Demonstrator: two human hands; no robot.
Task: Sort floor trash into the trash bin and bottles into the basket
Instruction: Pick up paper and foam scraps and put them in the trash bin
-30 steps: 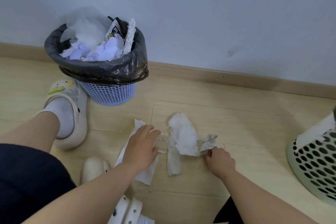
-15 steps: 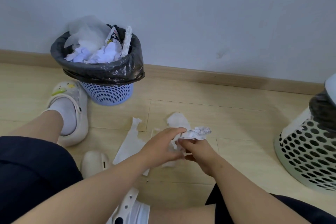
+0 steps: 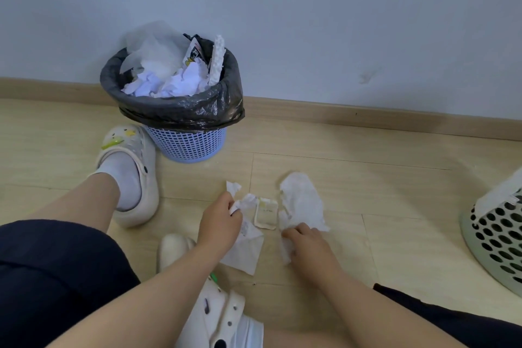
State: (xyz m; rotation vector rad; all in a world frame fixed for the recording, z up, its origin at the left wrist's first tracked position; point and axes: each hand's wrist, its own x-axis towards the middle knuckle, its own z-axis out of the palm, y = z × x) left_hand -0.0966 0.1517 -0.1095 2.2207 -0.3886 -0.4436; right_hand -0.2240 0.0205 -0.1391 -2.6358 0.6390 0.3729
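Hands that met a half-second ago have parted: the left hand [image 3: 219, 222] clutches the crumpled paper scrap [image 3: 245, 202], the trash bin [image 3: 186, 144] beyond it; a small sachet [image 3: 265, 213] lies between the hands; the right hand [image 3: 306, 244] curls its fingers onto the white tissue [image 3: 301, 200], seemingly gathering one binload.

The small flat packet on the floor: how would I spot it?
Start at the blue trash bin, then look nearer, to the left hand and right hand. Between them lies the packet, the only flat, squarish piece among crumpled paper.
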